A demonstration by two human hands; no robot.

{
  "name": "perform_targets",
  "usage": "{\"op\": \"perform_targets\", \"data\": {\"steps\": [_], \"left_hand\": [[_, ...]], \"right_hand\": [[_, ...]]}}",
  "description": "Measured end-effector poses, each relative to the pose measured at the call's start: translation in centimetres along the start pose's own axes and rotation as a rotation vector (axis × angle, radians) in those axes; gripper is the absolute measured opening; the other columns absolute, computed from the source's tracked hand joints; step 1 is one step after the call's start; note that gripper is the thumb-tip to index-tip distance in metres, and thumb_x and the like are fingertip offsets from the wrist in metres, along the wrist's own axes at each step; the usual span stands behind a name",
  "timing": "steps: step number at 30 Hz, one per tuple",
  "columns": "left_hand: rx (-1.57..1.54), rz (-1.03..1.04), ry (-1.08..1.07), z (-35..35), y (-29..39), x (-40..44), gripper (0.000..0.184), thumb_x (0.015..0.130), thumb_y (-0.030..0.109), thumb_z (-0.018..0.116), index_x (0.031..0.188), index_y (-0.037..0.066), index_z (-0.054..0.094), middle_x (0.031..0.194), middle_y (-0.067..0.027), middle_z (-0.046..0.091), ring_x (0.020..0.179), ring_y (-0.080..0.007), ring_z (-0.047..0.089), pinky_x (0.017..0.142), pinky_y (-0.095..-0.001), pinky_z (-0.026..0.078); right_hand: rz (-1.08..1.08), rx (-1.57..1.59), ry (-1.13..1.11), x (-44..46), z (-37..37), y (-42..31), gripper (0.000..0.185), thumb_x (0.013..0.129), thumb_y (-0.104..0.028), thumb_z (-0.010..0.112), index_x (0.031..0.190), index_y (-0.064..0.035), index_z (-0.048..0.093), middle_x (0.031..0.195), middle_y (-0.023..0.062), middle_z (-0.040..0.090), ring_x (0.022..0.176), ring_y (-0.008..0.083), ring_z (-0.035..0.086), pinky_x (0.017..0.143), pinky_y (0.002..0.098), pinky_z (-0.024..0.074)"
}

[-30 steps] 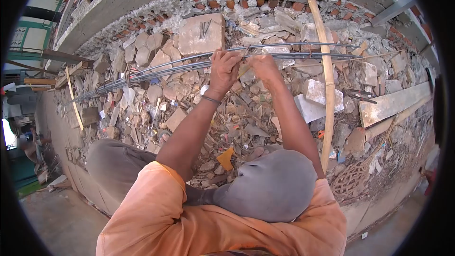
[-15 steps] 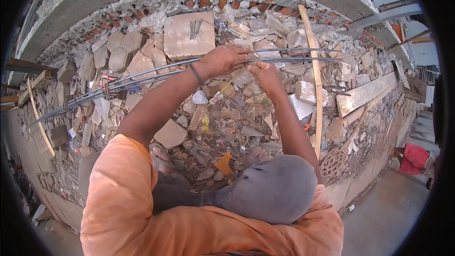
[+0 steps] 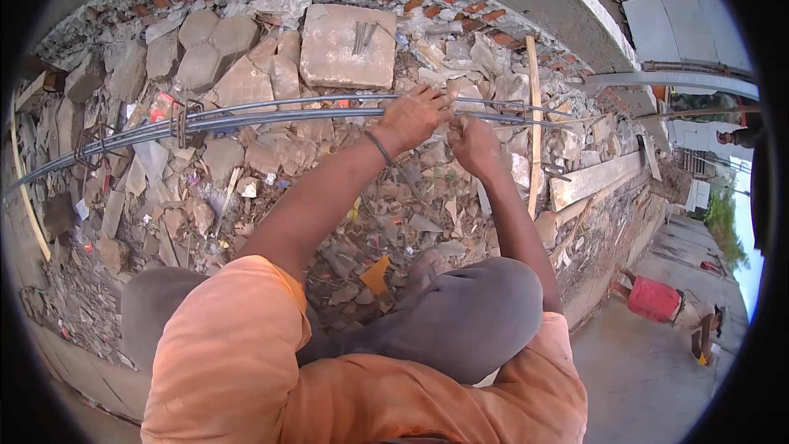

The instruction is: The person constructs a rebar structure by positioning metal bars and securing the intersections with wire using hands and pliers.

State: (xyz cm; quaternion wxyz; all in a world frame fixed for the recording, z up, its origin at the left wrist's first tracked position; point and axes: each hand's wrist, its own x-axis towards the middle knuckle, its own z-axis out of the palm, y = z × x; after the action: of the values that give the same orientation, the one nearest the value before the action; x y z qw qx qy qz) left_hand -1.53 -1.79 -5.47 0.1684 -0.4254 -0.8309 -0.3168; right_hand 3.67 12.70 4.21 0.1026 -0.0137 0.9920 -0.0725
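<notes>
Several long, thin steel reinforcing bars [image 3: 288, 117] run across in front of me, above the rubble. My left hand [image 3: 413, 117] lies over them with its fingers curled around the bars. Close beside it, my right hand [image 3: 474, 144] is closed at the bars, thumb and fingers pressed together; whatever they pinch is hidden. Bent steel stirrups [image 3: 182, 123] surround the bars toward the left. On the right, the bars cross a wooden strip [image 3: 536, 123].
A stone block [image 3: 345, 66] with several nails [image 3: 362, 37] on top lies beyond the bars. Broken stones and brick rubble [image 3: 222, 160] cover the ground. A plank [image 3: 596, 178] lies to the right. Farther right, a person in red shorts [image 3: 655, 299] bends over on the pavement.
My view has turned, bringing more of the right side and the other person into sight. Both hands stay close together at the bars.
</notes>
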Motion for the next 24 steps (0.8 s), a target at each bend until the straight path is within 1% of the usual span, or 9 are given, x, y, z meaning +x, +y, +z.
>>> {"op": "perform_targets", "data": {"steps": [4,6,9,11,14,17,18,23,24], "left_hand": [[-0.061,-0.144,0.031,0.1,1.1,-0.3,0.026,0.077,0.011,0.062,0.101,0.016,0.07,0.127,0.0004,0.06,0.112,-0.0208,0.056,0.094,-0.0362,0.046],[-0.084,-0.183,0.001,0.1,1.1,-0.1,0.025,0.077,0.01,0.062,0.1,0.016,0.07,0.125,0.0012,0.061,0.112,-0.0205,0.056,0.092,-0.0357,0.047],[-0.092,-0.143,0.059,0.6,0.7,-0.3,0.022,0.081,0.01,0.056,0.095,0.016,0.072,0.116,0.0007,0.064,0.109,-0.0206,0.057,0.097,-0.0357,0.044],[-0.105,-0.167,0.062,0.9,0.6,-0.1,0.021,0.082,0.011,0.056,0.094,0.017,0.072,0.116,0.0004,0.064,0.109,-0.0214,0.057,0.097,-0.0357,0.044],[-0.093,-0.177,0.049,0.7,0.5,-0.2,0.018,0.082,0.014,0.061,0.096,0.017,0.072,0.124,-0.0011,0.062,0.108,-0.0231,0.059,0.093,-0.0365,0.047],[-0.148,-0.26,0.034,0.0,0.9,0.0,0.015,0.083,0.017,0.064,0.096,0.016,0.071,0.131,-0.004,0.059,0.108,-0.0247,0.06,0.091,-0.0372,0.048],[-0.179,-0.301,0.028,-0.1,1.0,0.2,0.014,0.084,0.018,0.064,0.096,0.016,0.071,0.132,-0.0051,0.058,0.108,-0.0252,0.06,0.091,-0.0373,0.048],[-0.136,-0.225,0.035,0.7,0.3,0.2,0.019,0.085,0.021,0.065,0.102,0.013,0.068,0.134,-0.0083,0.057,0.105,-0.0278,0.061,0.09,-0.0385,0.048],[-0.134,-0.229,0.029,0.8,0.4,0.1,0.021,0.085,0.021,0.065,0.104,0.012,0.067,0.134,-0.0084,0.057,0.105,-0.0282,0.062,0.09,-0.0386,0.048]], "right_hand": [[-0.205,-0.166,0.049,1.1,-1.1,1.1,0.032,0.086,-0.01,0.056,0.118,-0.0051,0.059,0.099,0.0212,0.063,0.093,0.0412,0.061,0.08,0.051,0.0488],[-0.285,-0.06,-0.036,2.4,-2.7,1.6,0.033,0.085,-0.008,0.057,0.117,-0.0066,0.061,0.101,0.0199,0.062,0.095,0.04,0.06,0.081,0.0494,0.0489],[-0.383,0.056,-0.23,4.4,-5.1,2.2,0.034,0.083,-0.006,0.058,0.117,-0.0089,0.064,0.103,0.0186,0.062,0.096,0.0393,0.06,0.084,0.0476,0.0486],[-0.477,0.095,-0.308,5.9,-5.4,2.9,0.034,0.082,-0.007,0.06,0.115,-0.0094,0.067,0.104,0.0191,0.063,0.097,0.0392,0.06,0.087,0.0459,0.0478],[-0.528,0.103,-0.372,6.8,-5.9,2.3,0.029,0.083,-0.008,0.061,0.111,-0.0082,0.067,0.102,0.0192,0.064,0.098,0.0388,0.061,0.087,0.0457,0.0479],[-0.531,-0.14,-0.341,7.2,-5.7,2.2,0.024,0.083,-0.01,0.063,0.106,-0.0067,0.068,0.1,0.0191,0.065,0.098,0.0381,0.061,0.087,0.0458,0.0479],[-0.514,-0.127,-0.346,7.2,-5.6,2.3,0.022,0.083,-0.011,0.064,0.104,-0.0061,0.068,0.1,0.0188,0.065,0.098,0.0379,0.061,0.086,0.0458,0.0478],[-0.542,0.024,-0.387,7.9,-4.9,3.6,0.022,0.084,-0.018,0.068,0.102,-0.0042,0.068,0.101,0.0181,0.066,0.096,0.0366,0.061,0.084,0.044,0.0475],[-0.491,0.047,-0.433,7.7,-5.3,3.3,0.023,0.084,-0.018,0.068,0.102,-0.004,0.068,0.101,0.0181,0.066,0.096,0.0362,0.061,0.084,0.0434,0.0473]]}}
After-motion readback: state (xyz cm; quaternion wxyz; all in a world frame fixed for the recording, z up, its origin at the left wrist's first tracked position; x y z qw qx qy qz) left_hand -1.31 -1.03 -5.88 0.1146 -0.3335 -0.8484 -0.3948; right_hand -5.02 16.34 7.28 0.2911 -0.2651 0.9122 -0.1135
